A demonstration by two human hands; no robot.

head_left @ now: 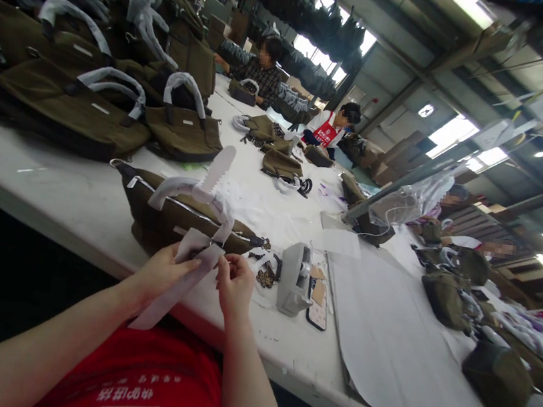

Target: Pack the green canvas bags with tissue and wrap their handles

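Both left hand [168, 271] and right hand [236, 285] pinch a white strip [164, 301] at the handle [224, 226] of an olive bag [146, 213].

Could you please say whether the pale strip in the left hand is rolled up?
Unrolled: the strip extends flat past the left hand toward the red clothing.

The olive-brown, wide fabric handbag [168, 219] is showing a silvery, toothed metal zip [187, 208]. The long, thin strip [177, 292] is looking whitish. The red cloth garment [178, 365] is bearing white letters [110, 394], and a co-worker's dark, woven shirt [254, 81] is displaying checks.
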